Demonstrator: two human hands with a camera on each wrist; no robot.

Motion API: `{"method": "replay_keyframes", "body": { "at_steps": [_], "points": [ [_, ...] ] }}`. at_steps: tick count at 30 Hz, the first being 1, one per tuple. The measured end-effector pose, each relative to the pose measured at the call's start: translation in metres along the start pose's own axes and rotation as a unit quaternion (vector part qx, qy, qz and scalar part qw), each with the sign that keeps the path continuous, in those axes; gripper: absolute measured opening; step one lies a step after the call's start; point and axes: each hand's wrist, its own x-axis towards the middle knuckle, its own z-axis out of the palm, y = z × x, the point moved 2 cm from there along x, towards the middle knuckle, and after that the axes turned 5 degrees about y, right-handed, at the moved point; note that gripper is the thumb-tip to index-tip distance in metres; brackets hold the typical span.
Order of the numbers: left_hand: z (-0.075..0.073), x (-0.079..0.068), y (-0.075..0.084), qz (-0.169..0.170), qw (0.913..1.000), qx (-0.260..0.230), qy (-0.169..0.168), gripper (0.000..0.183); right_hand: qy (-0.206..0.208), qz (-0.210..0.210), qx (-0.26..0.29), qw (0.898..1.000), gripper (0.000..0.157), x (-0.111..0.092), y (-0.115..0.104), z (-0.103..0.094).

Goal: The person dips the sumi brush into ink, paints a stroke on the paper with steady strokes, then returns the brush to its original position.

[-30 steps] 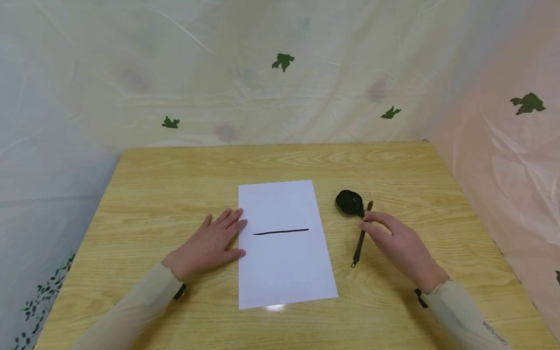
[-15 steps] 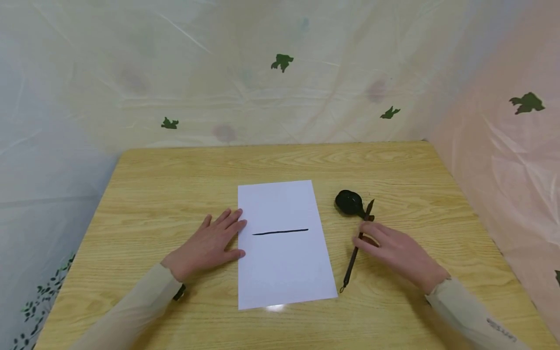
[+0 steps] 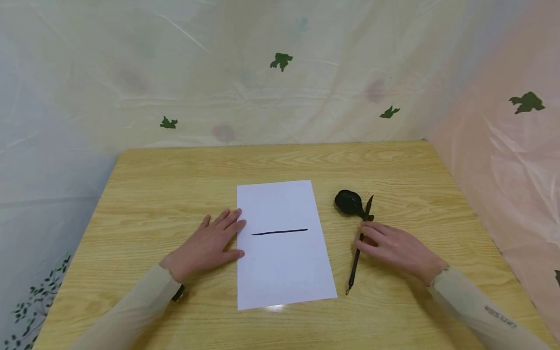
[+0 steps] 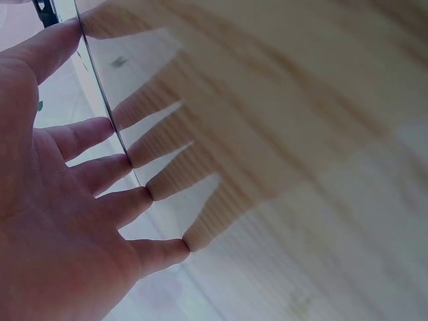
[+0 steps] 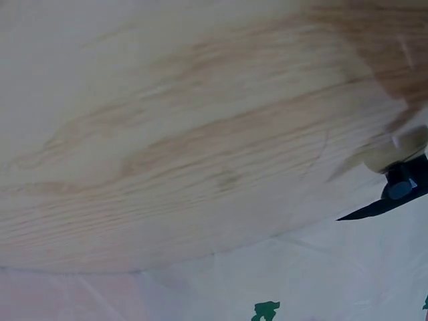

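Observation:
In the head view a sheet of white paper (image 3: 284,267) with one black stroke (image 3: 280,232) lies on the table. My left hand (image 3: 205,248) rests at its left edge, fingers spread and fairly straight; the left wrist view shows the palm and fingertips (image 4: 184,247) touching the tabletop. To the right of the paper, my right hand (image 3: 395,250) holds a dark writing brush (image 3: 355,265) between thumb and fingers. Its dark tip (image 5: 364,212) points away from me, across the short handle of a small black dish (image 3: 348,202). The right wrist view does not show my right hand.
The wood-grain table (image 3: 175,170) reflects light. Pale sheeting (image 3: 218,73) with green bird shapes hangs behind its far edge, and pinkish sheeting (image 3: 503,170) hangs along the right side.
My right hand has come slightly nearer to me, and the brush's looped end has shifted toward me and left, then slightly back right. My left hand and the paper stay put.

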Motion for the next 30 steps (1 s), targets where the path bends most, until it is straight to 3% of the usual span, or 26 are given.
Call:
{"method": "replay_keyframes", "body": {
  "at_steps": [10,30],
  "points": [
    [0.001,0.0,-0.001,0.002,1.0,-0.002,0.003,0.075,-0.019,-0.005,0.004,1.0,0.061,-0.008,0.001,0.006],
    [0.0,0.0,0.0,0.002,1.0,-0.004,0.004,0.075,-0.005,-0.005,0.015,1.0,0.056,-0.014,0.003,0.012]
  ]
}}
